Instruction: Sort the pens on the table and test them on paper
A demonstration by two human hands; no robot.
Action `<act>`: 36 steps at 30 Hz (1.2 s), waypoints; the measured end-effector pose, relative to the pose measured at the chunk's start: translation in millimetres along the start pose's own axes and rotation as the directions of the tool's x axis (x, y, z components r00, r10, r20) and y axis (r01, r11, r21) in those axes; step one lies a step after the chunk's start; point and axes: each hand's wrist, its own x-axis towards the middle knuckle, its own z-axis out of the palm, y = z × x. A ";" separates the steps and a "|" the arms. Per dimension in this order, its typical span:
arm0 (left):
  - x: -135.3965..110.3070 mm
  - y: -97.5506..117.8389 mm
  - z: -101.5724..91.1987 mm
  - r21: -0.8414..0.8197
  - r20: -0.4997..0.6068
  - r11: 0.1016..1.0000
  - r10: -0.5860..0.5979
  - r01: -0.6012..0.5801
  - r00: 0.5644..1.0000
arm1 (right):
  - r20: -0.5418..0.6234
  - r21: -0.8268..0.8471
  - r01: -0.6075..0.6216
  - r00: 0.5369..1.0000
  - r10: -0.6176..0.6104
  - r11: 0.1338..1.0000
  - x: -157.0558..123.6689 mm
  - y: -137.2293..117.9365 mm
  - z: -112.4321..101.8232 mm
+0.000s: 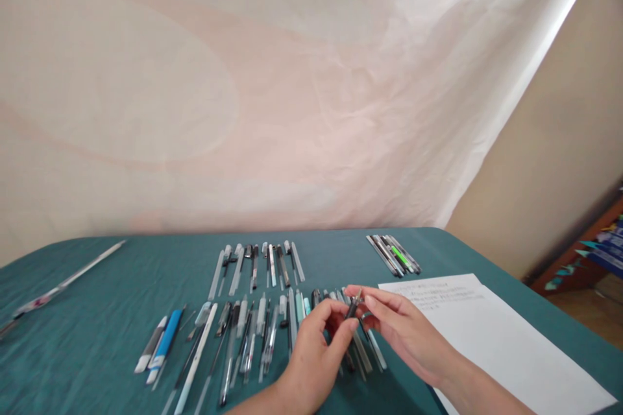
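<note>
My left hand [314, 356] is closed round a short dark pen part [352, 309], held above the rows of pens. My right hand [409, 331] pinches the pale, thin tip end of that same part, its fingers meeting those of my left hand. How the tip and the dark part are joined is too small to tell. Under and beside my hands lie pen barrels, caps and refills [250, 337] in a long row, some hidden by my fingers. A blue pen part [167, 336] and a grey-and-white one lie at the row's left end.
Behind is a second row of pen parts [272, 264]. A bundle of pens with one bright green piece [400, 255] lies at the back right. White paper sheets with writing [496, 343] lie right. A long thin stick [73, 279] lies far left on the green cloth [160, 272].
</note>
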 end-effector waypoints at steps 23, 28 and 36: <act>0.5 1.3 -0.5 -0.113 -0.057 0.994 -0.015 0.008 0.998 | -0.006 -0.085 0.039 0.999 -0.039 0.996 -12.6 -10.8 8.3; 3.1 -0.5 -2.3 -0.173 -0.067 0.984 -0.052 0.040 0.996 | -0.147 -0.091 0.014 0.989 -0.027 0.996 -7.8 -4.8 3.3; 0.9 -0.4 1.5 -0.193 0.039 0.979 -0.064 0.070 0.997 | -0.082 -0.033 0.016 0.996 -0.018 0.999 -4.8 -0.9 6.4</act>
